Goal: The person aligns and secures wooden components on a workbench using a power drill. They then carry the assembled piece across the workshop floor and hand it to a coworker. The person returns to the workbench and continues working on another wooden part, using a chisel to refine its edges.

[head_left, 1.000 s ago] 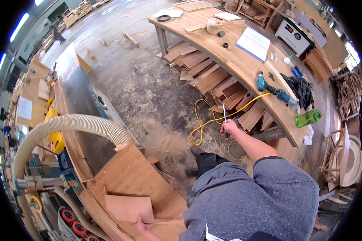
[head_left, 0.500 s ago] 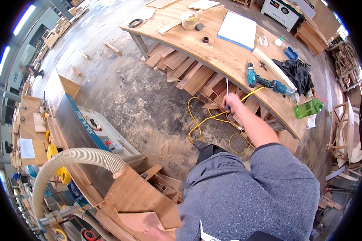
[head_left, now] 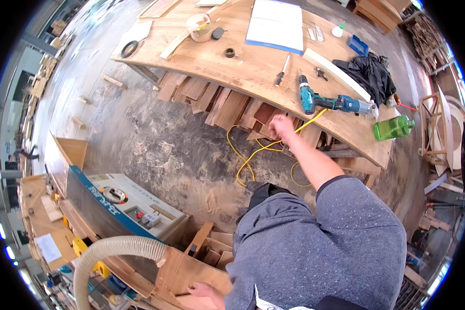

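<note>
My right hand [head_left: 282, 127] hangs just off the near edge of the workbench [head_left: 253, 72], its fingers curled in with nothing visible in them. On the bench beyond it lies a slim tool with a dark handle and pale shaft [head_left: 282, 71], like a screwdriver. A teal cordless drill [head_left: 308, 97] and a blue power tool [head_left: 354, 105] rest close by near the edge. At the lower edge my left hand [head_left: 203, 290] hovers over a wooden panel beside the machine, fingers loosely apart and partly hidden by my body.
A yellow cord [head_left: 247, 164] loops across the floor beneath the bench, near stacked boards [head_left: 227, 108]. To the left stands a grey-and-blue machine [head_left: 134, 199] with a ribbed hose [head_left: 103, 250]. A green bottle [head_left: 392, 127] sits at the bench's right end.
My right hand has let go of the slim tool, which now lies on the bench. My left hand has swung forward over the panel. My view has shifted to the right.
</note>
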{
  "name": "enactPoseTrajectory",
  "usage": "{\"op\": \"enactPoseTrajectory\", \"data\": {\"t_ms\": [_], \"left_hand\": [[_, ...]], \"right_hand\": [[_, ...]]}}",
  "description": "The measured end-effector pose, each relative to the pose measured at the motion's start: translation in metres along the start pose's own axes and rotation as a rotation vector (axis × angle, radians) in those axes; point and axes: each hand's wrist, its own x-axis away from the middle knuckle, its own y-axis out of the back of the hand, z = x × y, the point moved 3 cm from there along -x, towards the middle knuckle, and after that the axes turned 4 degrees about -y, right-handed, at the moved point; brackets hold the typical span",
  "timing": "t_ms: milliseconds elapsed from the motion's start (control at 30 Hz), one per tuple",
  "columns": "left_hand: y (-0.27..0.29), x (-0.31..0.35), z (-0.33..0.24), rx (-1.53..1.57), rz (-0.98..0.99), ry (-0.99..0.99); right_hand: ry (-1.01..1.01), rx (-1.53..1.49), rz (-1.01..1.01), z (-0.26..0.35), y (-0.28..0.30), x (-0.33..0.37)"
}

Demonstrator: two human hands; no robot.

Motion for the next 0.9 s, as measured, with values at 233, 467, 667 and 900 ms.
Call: {"op": "enactPoseTrajectory", "data": {"t_ms": [233, 467, 667, 900], "left_hand": [[-0.039, 0.001, -0.138, 0.033, 0.287, -0.255], [-0.116, -0.045, -0.208, 0.208, 0.518, -0.446], [-0.17, -0.122, -0.245, 0.289, 0.585, -0.436], [-0.191, -0.257, -0.321, 0.442, 0.507, -0.502]], "right_hand": [[-0.264, 0.625, 0.18, -0.125, -0.033, 0.048], [-0.073, 1.01, 0.152, -0.096, -0.089, 0.059], [-0.015, 1.252, 0.243, -0.081, -0.192, 0.022], [-0.009, 0.863, 0.355, -0.091, -0.322, 0.043]]}}
